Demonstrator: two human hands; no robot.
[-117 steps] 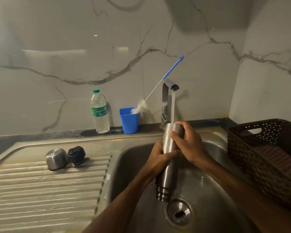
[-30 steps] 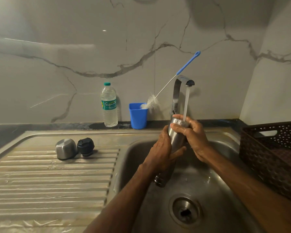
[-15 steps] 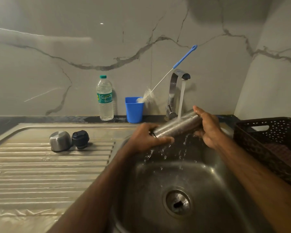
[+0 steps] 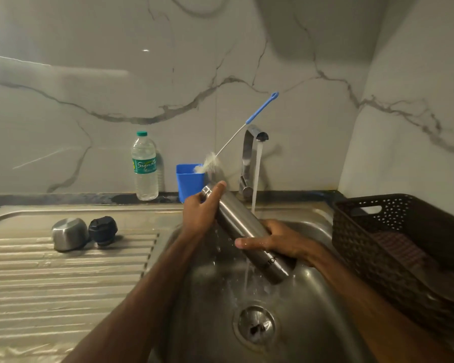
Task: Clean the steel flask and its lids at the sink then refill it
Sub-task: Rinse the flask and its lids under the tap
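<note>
A domed steel cap (image 4: 69,233) and ridged black lid (image 4: 102,230) sit on the ribbed drainboard (image 4: 63,284), the left hand (image 4: 201,210) grips the neck of the smooth cylindrical flask (image 4: 237,221), and the right hand (image 4: 281,239) wraps its body over the sink (image 4: 315,310), base now tipped lower than before.

- On the green label of the water bottle (image 4: 144,165), nine o'clock in my view, I read "Signat…" in white script.
- The steel flask (image 4: 237,218), five o'clock, carries dark lettering I can't make out.

Marble back wall (image 4: 95,43) w/ grey veins, side wall (image 4: 414,74) rt; dim.
</note>
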